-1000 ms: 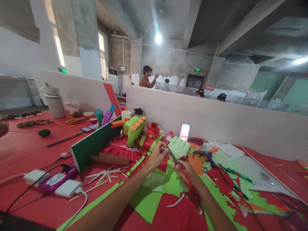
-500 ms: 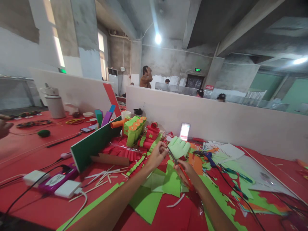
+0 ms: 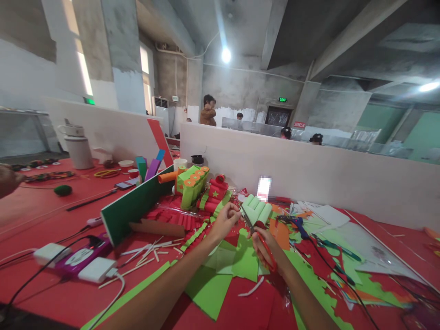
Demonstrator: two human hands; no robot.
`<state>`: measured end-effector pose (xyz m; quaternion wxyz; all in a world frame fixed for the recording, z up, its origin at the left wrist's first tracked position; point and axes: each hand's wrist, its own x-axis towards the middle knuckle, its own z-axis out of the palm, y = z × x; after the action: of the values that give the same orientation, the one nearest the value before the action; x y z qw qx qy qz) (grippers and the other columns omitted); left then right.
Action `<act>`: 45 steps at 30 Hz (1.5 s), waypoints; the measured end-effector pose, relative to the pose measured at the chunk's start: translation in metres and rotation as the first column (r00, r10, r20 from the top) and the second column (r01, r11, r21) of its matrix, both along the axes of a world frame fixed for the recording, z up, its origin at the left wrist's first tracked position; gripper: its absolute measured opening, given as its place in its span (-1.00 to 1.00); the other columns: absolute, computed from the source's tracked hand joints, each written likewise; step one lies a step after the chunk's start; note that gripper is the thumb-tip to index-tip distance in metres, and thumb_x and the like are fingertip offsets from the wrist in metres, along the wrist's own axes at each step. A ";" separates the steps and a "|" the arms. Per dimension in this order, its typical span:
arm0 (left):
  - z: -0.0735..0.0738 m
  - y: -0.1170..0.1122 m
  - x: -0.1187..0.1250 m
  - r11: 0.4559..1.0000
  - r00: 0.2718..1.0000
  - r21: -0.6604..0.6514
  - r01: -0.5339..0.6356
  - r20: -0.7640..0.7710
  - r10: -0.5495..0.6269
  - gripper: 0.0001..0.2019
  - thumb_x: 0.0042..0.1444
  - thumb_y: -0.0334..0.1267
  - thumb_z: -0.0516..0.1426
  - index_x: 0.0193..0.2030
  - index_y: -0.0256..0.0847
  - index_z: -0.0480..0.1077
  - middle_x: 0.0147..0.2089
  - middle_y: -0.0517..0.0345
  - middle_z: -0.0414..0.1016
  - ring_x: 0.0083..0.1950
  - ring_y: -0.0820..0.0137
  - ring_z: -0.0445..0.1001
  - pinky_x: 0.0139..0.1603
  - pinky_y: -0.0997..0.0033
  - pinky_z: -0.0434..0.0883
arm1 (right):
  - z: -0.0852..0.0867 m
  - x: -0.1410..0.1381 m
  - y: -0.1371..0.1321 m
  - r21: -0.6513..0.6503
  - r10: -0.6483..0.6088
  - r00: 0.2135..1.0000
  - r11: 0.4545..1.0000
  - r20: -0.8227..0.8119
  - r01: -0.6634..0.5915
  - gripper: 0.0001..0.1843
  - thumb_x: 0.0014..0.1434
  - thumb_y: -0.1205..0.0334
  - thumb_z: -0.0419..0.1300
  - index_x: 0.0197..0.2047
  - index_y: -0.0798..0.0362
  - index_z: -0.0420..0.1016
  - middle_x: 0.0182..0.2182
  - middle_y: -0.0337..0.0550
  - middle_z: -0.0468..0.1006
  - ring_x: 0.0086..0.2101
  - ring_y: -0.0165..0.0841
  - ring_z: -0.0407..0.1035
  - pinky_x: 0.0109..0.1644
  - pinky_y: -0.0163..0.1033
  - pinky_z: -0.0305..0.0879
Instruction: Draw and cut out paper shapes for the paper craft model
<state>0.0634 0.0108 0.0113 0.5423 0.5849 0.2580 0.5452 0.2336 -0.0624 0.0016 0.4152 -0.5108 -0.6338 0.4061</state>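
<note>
A pale green paper piece (image 3: 258, 210) with several rolled tubes side by side is in front of me, near the middle of the table. My left hand (image 3: 227, 220) pinches its left edge, though the fingertips partly cover the contact. In my right hand (image 3: 264, 245) is a pair of scissors (image 3: 271, 256) with red handles, the fingers wrapped around the grips. The blades point up and left, across the paper's near left side close to my left fingertips. Bright green paper sheets (image 3: 245, 259) lie beneath both hands.
Green and red rolled-paper models (image 3: 194, 181) stand behind a dark green board (image 3: 129, 208). A blue glue gun (image 3: 299, 225) and paper scraps lie right. A purple power strip (image 3: 82, 254) with cables sits left. A phone (image 3: 264, 187) leans on the white partition (image 3: 309, 178). Another person's hand (image 3: 12, 179) shows far left.
The pale green paper has tilted, so its tubes show more from the side. The scissors and my right hand have shifted slightly. The other person's hand at far left has moved a little.
</note>
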 end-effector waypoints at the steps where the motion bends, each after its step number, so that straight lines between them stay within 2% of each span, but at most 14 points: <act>1: 0.001 0.000 0.000 1.000 1.000 -0.008 0.003 0.000 -0.003 -0.66 0.01 -0.05 0.26 -0.28 -0.19 0.24 -0.48 0.24 0.49 -0.57 0.52 0.32 -0.48 0.52 0.23 | 0.000 0.000 -0.001 -0.006 0.013 1.000 1.000 -0.015 -0.013 -0.37 0.08 -0.43 0.06 -0.31 0.04 0.35 -0.68 -0.34 0.22 -0.77 -0.52 0.03 -0.75 -0.37 -0.02; 4: 0.002 -0.002 -0.001 1.000 1.000 -0.016 0.013 -0.008 -0.013 -0.66 -0.01 -0.04 0.27 -0.29 -0.20 0.27 -0.50 0.24 0.48 -0.56 0.51 0.34 -0.49 0.52 0.22 | -0.001 0.000 -0.001 -0.022 0.054 0.997 0.998 -0.047 -0.055 -0.43 0.13 -0.38 0.07 -0.27 0.03 0.34 -0.66 -0.33 0.23 -0.78 -0.53 0.02 -0.75 -0.37 -0.01; 11: -0.001 -0.002 0.001 0.995 0.994 -0.011 0.103 -0.019 -0.103 -0.70 0.04 -0.06 0.24 -0.36 -0.19 0.25 -0.46 0.22 0.50 -0.55 0.50 0.35 -0.47 0.49 0.25 | -0.007 0.003 0.007 -0.049 0.086 0.995 0.995 -0.054 -0.088 -0.42 0.11 -0.41 0.06 -0.28 0.00 0.32 -0.68 -0.33 0.24 -0.79 -0.50 0.03 -0.75 -0.36 -0.02; 21: -0.006 0.003 0.000 0.994 0.994 0.073 0.080 -0.080 -0.074 -0.73 0.15 -0.05 0.14 -0.37 -0.18 0.24 -0.48 0.25 0.47 -0.52 0.47 0.34 -0.44 0.47 0.26 | 0.000 0.001 0.004 0.065 0.057 0.998 0.996 0.020 -0.058 -0.43 0.09 -0.38 0.09 -0.38 0.04 0.32 -0.67 -0.38 0.17 -0.72 -0.51 0.06 -0.68 -0.39 -0.02; 32: -0.007 0.004 0.001 0.996 0.994 0.064 0.058 -0.098 -0.052 -0.70 0.11 -0.01 0.17 -0.39 -0.18 0.25 -0.54 0.27 0.44 -0.57 0.48 0.33 -0.48 0.47 0.23 | -0.002 0.002 0.005 0.046 0.022 0.997 0.999 0.074 -0.026 -0.39 0.09 -0.38 0.09 -0.32 0.08 0.40 -0.70 -0.38 0.16 -0.76 -0.52 0.01 -0.73 -0.38 -0.04; 36: -0.008 0.006 0.001 0.997 0.994 0.053 0.058 -0.091 -0.053 -0.67 0.09 0.04 0.18 -0.41 -0.18 0.26 -0.56 0.27 0.43 -0.57 0.47 0.33 -0.50 0.47 0.22 | -0.001 0.002 0.004 0.017 0.035 0.997 0.999 0.064 -0.037 -0.40 0.08 -0.38 0.10 -0.29 0.07 0.38 -0.71 -0.40 0.17 -0.77 -0.52 0.03 -0.74 -0.39 -0.04; 39: -0.006 0.005 0.000 0.997 0.994 0.054 0.050 -0.099 -0.045 -0.66 0.08 0.04 0.19 -0.44 -0.18 0.26 -0.57 0.27 0.40 -0.58 0.47 0.31 -0.50 0.47 0.22 | 0.001 0.002 0.004 0.005 0.043 0.997 0.999 0.062 -0.044 -0.38 0.05 -0.41 0.11 -0.34 0.06 0.35 -0.72 -0.39 0.17 -0.76 -0.51 0.04 -0.73 -0.38 -0.02; 45: -0.007 0.006 -0.001 0.995 0.990 0.063 0.074 -0.123 -0.066 -0.64 0.06 0.05 0.21 -0.46 -0.19 0.26 -0.62 0.29 0.36 -0.60 0.49 0.30 -0.50 0.48 0.22 | -0.001 0.001 0.002 0.033 0.051 0.998 0.998 0.031 -0.052 -0.41 0.11 -0.40 0.04 -0.34 0.02 0.32 -0.68 -0.33 0.20 -0.73 -0.48 0.04 -0.69 -0.34 -0.02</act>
<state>0.0621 0.0164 0.0048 0.5245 0.6435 0.2512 0.4977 0.2348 -0.0604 0.0001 0.4036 -0.4931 -0.6598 0.3982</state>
